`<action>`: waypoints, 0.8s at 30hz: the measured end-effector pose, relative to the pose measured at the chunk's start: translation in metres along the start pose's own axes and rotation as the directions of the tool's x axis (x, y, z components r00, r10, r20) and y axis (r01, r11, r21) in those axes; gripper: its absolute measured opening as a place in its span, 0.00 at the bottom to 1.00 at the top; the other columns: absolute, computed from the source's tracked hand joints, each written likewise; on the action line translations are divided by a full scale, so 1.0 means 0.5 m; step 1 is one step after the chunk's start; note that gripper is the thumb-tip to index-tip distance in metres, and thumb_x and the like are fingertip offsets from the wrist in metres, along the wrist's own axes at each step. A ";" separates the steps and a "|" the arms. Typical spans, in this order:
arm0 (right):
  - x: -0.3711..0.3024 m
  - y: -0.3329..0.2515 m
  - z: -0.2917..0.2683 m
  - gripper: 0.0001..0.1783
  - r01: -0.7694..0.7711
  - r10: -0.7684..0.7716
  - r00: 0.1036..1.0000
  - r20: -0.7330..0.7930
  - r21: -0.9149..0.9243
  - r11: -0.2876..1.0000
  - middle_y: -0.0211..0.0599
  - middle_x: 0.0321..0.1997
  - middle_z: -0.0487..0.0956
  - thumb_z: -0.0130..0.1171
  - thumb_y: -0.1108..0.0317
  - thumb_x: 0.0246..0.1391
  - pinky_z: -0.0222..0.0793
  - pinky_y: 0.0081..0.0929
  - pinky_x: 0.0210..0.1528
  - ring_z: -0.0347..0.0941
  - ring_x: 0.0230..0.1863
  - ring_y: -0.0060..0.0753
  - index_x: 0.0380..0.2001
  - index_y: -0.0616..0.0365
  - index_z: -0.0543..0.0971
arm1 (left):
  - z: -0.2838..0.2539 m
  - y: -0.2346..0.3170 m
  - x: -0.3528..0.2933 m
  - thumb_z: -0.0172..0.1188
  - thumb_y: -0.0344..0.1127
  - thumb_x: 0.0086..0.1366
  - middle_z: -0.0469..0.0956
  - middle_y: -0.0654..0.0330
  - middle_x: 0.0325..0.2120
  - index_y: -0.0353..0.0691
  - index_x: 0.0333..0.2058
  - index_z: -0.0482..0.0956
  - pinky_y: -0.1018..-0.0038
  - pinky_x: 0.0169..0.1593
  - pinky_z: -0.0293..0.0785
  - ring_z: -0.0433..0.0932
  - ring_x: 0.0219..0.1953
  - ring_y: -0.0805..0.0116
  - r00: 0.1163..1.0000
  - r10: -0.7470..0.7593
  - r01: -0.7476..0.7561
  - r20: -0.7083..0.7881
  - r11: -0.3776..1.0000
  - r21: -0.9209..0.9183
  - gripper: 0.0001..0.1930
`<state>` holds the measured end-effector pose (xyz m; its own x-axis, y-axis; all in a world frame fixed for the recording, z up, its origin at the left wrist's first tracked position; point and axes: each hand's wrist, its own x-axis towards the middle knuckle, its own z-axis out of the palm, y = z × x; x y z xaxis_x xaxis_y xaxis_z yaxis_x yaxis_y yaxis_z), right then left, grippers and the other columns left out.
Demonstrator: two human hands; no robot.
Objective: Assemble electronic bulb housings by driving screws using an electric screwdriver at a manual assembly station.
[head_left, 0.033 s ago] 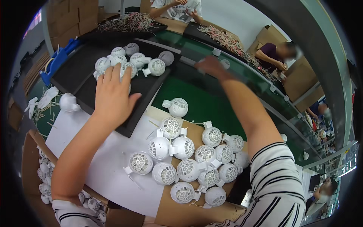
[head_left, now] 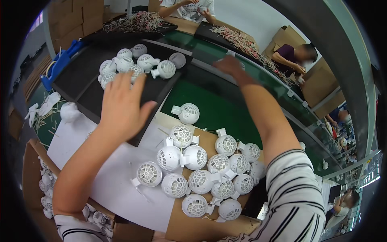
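Note:
My left hand (head_left: 125, 105) is open with fingers spread, over the near part of a black foam board (head_left: 80, 94). Just beyond its fingertips lies a cluster of white lattice-sided plastic balls (head_left: 124, 64) with short necks. My right hand (head_left: 230, 66) stretches out over the dark conveyor strip at the far side; it is blurred, and its fingers cannot be made out. Part of a white piece (head_left: 242, 65) shows beside it. Closer to me, several more white lattice balls (head_left: 200, 180) sit on brown cardboard and white sheet, one of them (head_left: 188, 113) at the green surface's edge.
An open carton (head_left: 32, 181) of white balls stands at lower left. A blue tape dispenser (head_left: 60, 66), white gloves (head_left: 48, 104) and a blurred white ball (head_left: 69, 112) are at left. Bundled wires (head_left: 137, 22) lie on far boards. Co-workers sit across the line.
My left hand has drawn back slightly from the ball cluster. My right hand has shifted a little to the right. The blurred ball at the left has moved slightly left and nearer.

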<state>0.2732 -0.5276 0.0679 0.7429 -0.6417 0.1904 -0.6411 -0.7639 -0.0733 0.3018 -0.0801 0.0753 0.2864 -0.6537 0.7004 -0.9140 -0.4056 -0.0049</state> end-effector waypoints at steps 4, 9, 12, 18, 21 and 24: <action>0.067 0.104 -0.010 0.41 -0.024 0.049 0.992 0.115 -0.209 0.978 0.55 0.51 0.79 0.64 0.48 0.37 0.76 0.41 0.44 0.78 0.45 0.53 0.50 0.71 0.78 | 0.037 0.074 -0.019 0.65 0.37 0.51 0.73 0.45 0.43 0.36 0.45 0.74 0.58 0.48 0.69 0.72 0.45 0.48 0.986 0.138 -0.081 0.089 0.883 -0.463 0.22; 0.122 0.263 0.054 0.26 -0.456 0.323 0.822 0.469 0.203 0.867 0.38 0.62 0.71 0.66 0.52 0.43 0.70 0.54 0.52 0.66 0.59 0.45 0.45 0.52 0.82 | 0.043 -0.011 0.011 0.65 0.41 0.54 0.74 0.48 0.50 0.38 0.44 0.78 0.57 0.53 0.69 0.73 0.51 0.49 0.988 0.106 -0.089 0.115 0.985 -0.147 0.20; 0.220 0.350 0.082 0.24 -0.213 0.035 0.799 0.600 0.227 0.950 0.37 0.46 0.78 0.66 0.47 0.37 0.71 0.45 0.39 0.72 0.43 0.37 0.38 0.45 0.83 | -0.112 -0.316 -0.072 0.59 0.58 0.63 0.72 0.50 0.58 0.42 0.55 0.75 0.54 0.59 0.66 0.71 0.58 0.47 0.943 -0.334 0.283 -0.004 0.793 0.539 0.30; 0.107 0.439 0.115 0.33 -0.139 -0.100 0.871 0.481 0.437 0.889 0.38 0.50 0.78 0.64 0.51 0.42 0.69 0.49 0.45 0.71 0.49 0.40 0.53 0.51 0.73 | -0.135 -0.614 -0.319 0.60 0.60 0.61 0.71 0.43 0.57 0.31 0.58 0.69 0.60 0.59 0.68 0.72 0.57 0.45 0.366 -0.905 0.851 0.217 0.420 0.315 0.39; -0.009 0.232 0.040 0.39 -0.117 -0.096 0.920 0.380 0.500 0.858 0.39 0.52 0.78 0.64 0.53 0.44 0.68 0.51 0.47 0.71 0.51 0.41 0.60 0.54 0.68 | -0.153 -0.554 -0.344 0.70 0.43 0.54 0.75 0.45 0.48 0.31 0.49 0.73 0.60 0.54 0.71 0.74 0.48 0.46 0.643 -0.763 0.660 0.068 0.596 0.457 0.28; -0.005 0.054 -0.087 0.45 -0.118 -0.007 0.976 0.216 0.560 0.820 0.39 0.54 0.78 0.63 0.55 0.47 0.67 0.53 0.50 0.71 0.54 0.42 0.68 0.56 0.63 | -0.135 -0.523 -0.320 0.68 0.41 0.52 0.76 0.49 0.42 0.33 0.47 0.73 0.63 0.49 0.71 0.74 0.42 0.49 0.877 -0.433 0.477 -0.207 0.740 0.474 0.26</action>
<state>0.2456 -0.5439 0.1082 0.7716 -0.6356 -0.0250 -0.5057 -0.5891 -0.6303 0.4757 0.1738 0.0128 0.5874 -0.2657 0.7644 -0.4033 -0.9150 -0.0081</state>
